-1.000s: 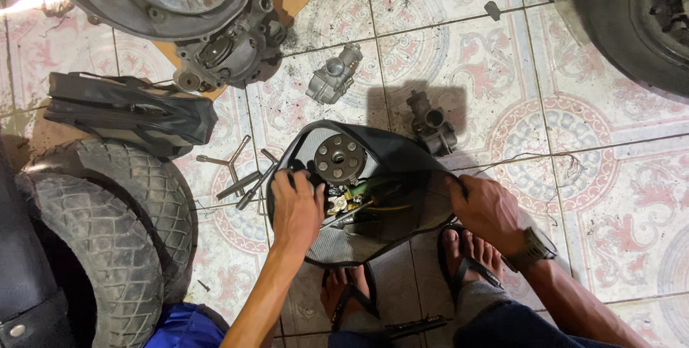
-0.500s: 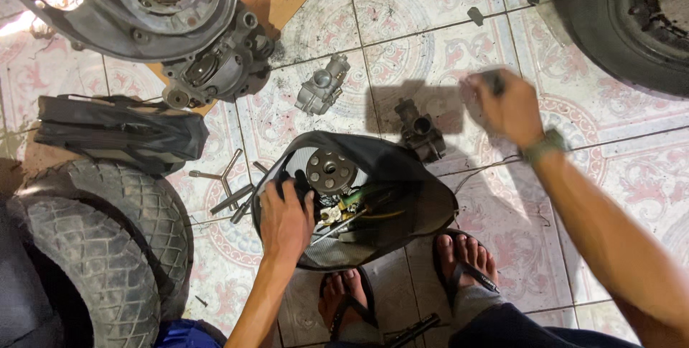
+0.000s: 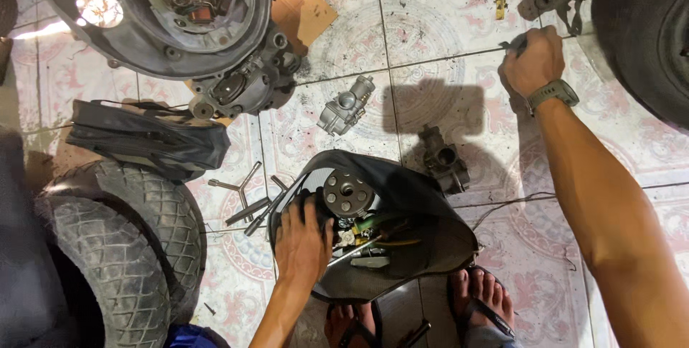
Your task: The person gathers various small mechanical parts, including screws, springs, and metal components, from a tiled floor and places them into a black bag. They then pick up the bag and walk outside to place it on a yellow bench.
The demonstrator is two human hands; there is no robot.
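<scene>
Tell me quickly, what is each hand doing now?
Left hand: open, resting on the black housing.
Right hand: closed on a small dark tool.

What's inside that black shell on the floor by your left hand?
Inside the black shell: a round metal hub with holes, green and yellow wires, and a small silver part. The left hand covers its left side.

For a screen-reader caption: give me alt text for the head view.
A left hand rests on a black housing on tiled floor, while the right hand reaches toward a small tool by a tyre. Two carburettors lie between.
</scene>
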